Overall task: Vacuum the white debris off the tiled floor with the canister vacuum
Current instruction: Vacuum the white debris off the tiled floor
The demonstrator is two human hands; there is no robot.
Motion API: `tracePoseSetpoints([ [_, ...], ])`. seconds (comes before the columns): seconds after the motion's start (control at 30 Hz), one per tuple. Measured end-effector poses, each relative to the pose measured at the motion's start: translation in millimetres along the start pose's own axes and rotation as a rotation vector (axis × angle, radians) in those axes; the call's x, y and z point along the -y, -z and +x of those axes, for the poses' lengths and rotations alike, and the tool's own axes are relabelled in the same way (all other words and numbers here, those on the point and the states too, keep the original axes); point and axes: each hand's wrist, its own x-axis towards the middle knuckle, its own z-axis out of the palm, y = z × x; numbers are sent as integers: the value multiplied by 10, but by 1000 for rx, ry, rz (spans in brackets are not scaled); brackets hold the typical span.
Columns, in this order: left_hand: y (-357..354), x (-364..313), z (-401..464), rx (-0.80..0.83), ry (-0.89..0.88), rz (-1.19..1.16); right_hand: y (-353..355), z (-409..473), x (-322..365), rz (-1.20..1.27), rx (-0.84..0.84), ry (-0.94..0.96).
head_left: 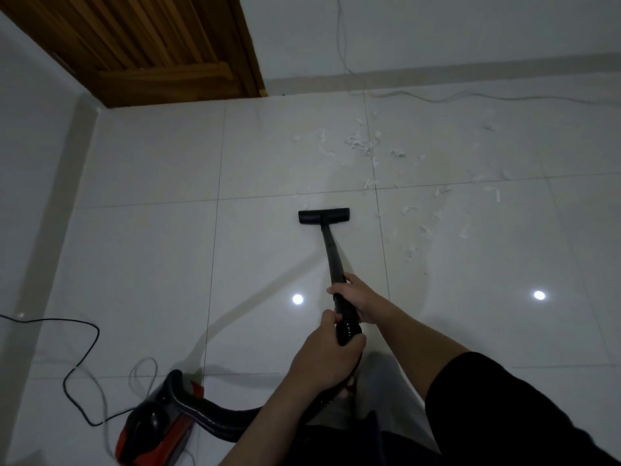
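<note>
on the tiled floor, both hands' fingers wrap the vacuum wand, nozzle short of debris.

Single view, head-worn, wide-angle. It looks forward and steeply down from standing height onto the glossy white tiled floor. Straight lines bow toward the frame edges. Near edge: both forearms enter from the bottom, with the red and black canister vacuum body at lower left. Far edge: the white wall and the brown slatted wooden door at upper left. No second view to compare.
</note>
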Motion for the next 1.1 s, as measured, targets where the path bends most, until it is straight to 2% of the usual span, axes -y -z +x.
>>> tracePoseSetpoints([
  [0.13, 219, -164, 148, 44, 30, -42, -16, 159, 265, 23, -11, 1],
  [0.67, 998, -853, 1109, 40, 53, -26, 154, 733, 1564, 6, 7, -1],
  [1.1, 1591, -889, 1359, 74, 30, 55, -141, 821, 2026, 10, -65, 35],
])
